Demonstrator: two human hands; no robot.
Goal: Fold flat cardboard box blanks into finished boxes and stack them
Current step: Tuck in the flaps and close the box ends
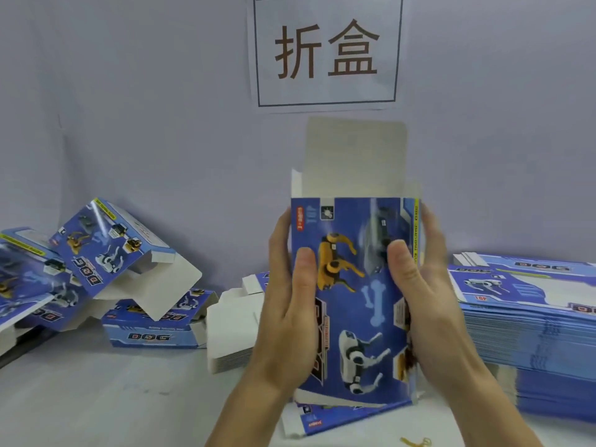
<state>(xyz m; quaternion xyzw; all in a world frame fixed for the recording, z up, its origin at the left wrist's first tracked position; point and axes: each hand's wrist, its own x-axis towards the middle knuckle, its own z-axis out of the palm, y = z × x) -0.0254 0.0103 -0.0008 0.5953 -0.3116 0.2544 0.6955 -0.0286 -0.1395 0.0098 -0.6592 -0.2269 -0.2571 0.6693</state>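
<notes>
Left hand [287,285] and right hand [419,285] grip the upright blue box [351,301], its top flap open, above the counter [96,398].

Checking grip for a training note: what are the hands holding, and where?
Both hands hold one box upright: left hand on its left edge, right hand on its right edge, thumbs on the front.
</notes>
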